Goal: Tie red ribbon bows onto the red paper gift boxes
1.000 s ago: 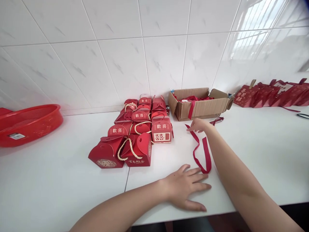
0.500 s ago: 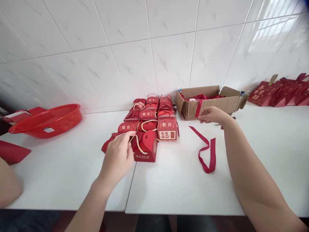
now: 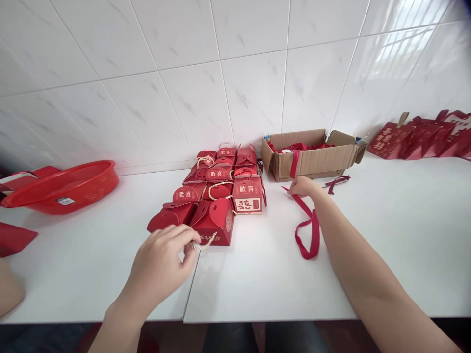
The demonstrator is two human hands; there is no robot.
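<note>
My left hand (image 3: 165,255) is closed in a pinch on a twisted gold cord (image 3: 210,241), in front of the nearest red gift box (image 3: 217,220). That box has folded flaps with punched holes at its top. Over to the right, my right hand (image 3: 302,186) pinches the upper end of a dark red ribbon (image 3: 314,238), which curls down in a loop on the white table. Behind the near box stand several more red gift boxes (image 3: 248,196), some with gold cords.
An open cardboard box (image 3: 312,166) full of red ribbons stands by the tiled wall, one ribbon over its edge. At left is a red plastic basin (image 3: 73,191). Red bags (image 3: 393,139) line the far right. Part of another person's arm (image 3: 9,289) shows at the left edge.
My left hand has drawn the gold cord off the top of the near box toward me. My right hand has moved from the ribbon on the cardboard box down to the loose ribbon.
</note>
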